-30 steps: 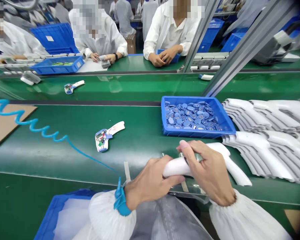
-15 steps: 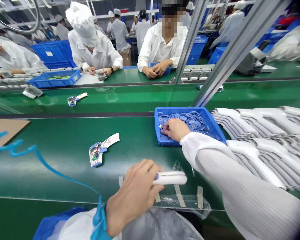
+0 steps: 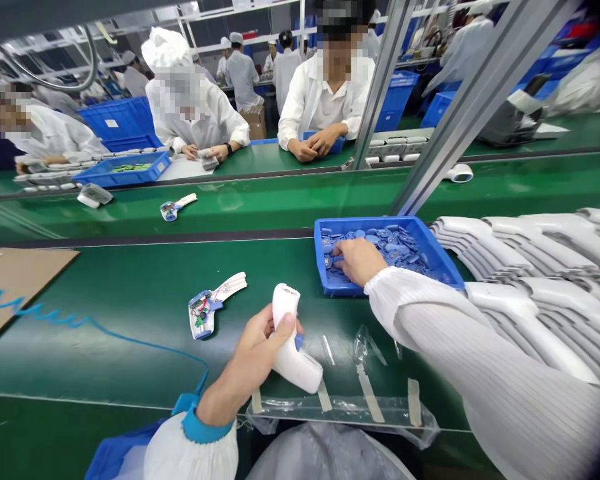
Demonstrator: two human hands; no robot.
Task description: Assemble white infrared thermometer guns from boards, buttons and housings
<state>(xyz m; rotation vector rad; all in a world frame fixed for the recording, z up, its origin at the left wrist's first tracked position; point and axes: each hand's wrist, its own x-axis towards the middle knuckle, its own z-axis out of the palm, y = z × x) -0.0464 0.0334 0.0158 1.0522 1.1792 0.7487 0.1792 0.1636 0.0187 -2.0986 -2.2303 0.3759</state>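
L hand (image 3: 247, 353) holds white plastic housing (image 3: 294, 357) of a thermometer-type device, tilted nose-up, w/ L fingers (image 3: 275, 333) closed round it; unit sits over green counter (image 3: 130, 360), near front edge. R hand (image 3: 360, 261) reaches into blue tray (image 3: 433, 257), R fingers (image 3: 343, 252) spread slightly, tips among loose blue parts (image 3: 395, 243); cannot tell if any part is held. Open assy w/ exposed PCB (image 3: 203, 313) lies on counter, just L of housing. Clear plastic film (image 3: 340, 410) is taped along counter edge. Stacked white housings (image 3: 530, 267) lie R of tray. Blue coiled cord (image 3: 55, 317) runs from L wrist area across counter.
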